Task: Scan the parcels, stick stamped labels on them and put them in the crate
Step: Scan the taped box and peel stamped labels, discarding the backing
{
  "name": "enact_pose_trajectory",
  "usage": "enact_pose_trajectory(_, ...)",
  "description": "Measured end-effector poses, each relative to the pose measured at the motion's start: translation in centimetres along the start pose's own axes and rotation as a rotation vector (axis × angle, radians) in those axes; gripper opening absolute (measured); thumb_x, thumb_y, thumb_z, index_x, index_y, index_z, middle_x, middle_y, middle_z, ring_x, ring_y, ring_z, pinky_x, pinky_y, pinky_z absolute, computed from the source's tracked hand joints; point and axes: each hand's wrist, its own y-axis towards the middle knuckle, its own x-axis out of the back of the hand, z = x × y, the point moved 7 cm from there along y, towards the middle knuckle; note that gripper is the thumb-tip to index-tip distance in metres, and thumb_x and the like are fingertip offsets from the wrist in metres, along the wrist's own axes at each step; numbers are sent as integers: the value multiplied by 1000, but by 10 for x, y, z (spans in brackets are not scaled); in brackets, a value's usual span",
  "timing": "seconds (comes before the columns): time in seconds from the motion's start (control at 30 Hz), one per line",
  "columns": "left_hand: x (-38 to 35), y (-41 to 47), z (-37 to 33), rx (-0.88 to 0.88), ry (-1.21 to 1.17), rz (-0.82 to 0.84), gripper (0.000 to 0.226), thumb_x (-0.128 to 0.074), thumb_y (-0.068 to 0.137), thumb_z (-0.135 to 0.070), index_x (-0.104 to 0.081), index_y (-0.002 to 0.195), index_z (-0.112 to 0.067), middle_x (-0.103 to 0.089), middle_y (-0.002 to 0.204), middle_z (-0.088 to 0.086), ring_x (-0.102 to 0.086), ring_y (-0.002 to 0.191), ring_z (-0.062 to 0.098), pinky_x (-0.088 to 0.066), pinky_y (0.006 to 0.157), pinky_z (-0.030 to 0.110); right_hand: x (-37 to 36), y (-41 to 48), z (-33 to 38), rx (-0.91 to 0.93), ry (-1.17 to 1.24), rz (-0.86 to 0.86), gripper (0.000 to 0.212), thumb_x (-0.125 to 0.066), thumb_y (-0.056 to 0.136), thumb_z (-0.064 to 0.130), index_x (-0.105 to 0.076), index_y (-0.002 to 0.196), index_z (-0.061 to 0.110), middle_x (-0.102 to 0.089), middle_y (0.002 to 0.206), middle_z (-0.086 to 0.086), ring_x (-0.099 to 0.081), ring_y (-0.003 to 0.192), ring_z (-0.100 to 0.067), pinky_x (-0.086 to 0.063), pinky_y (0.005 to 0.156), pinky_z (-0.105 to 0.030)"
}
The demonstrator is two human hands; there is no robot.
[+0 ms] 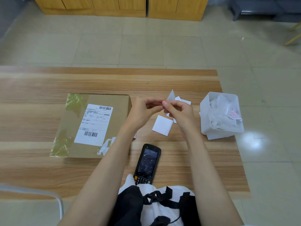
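Observation:
A flat cardboard parcel (97, 124) with a white shipping label (94, 124) lies on the wooden table (32, 98) at centre left. My left hand (143, 110) and my right hand (179, 111) meet above the table, just right of the parcel. Together they pinch a small white label (171, 96) that sticks up between the fingertips. Under the hands lies a blank white label sheet (162, 125), with more slips beyond it. A black handheld scanner (147, 163) rests on the table near my body, its screen lit.
A white plastic bin (219, 131) full of crumpled backing paper stands at the table's right edge. Wooden cabinets (120, 7) line the far wall across a tiled floor. A grey chair edge (32, 193) shows at lower left.

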Motion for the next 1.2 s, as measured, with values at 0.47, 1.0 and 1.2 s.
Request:
enact_pose_trajectory(0.47,3,-2,-3,-12,32,-10,30,-67,84,-3,-71,94,-31,-73,87,-14,-69,90,3,-51,82,16,0,0,-12,-119,63,27,13,-72,82,28,-74,86,15,-71,69,7,-66,73,0,-53,76,-17)
enact_pose_trajectory(1.0,0,-7,-10,-1,116,-26,24,-66,85,-5,-67,104,-21,-70,84,-15,-68,84,-1,-52,85,18,0,-1,-18,-194,160,11,7,-74,80,23,-75,78,17,-71,74,2,-66,76,-5,-52,74,-16)
enact_pose_trajectory(1.2,2,-7,-10,22,124,-46,21,-67,86,-9,-67,106,-16,-70,85,-13,-69,84,2,-53,86,21,1,-2,-9,-80,58,33,13,-71,83,24,-74,87,12,-73,81,0,-69,81,-6,-54,79,-18)
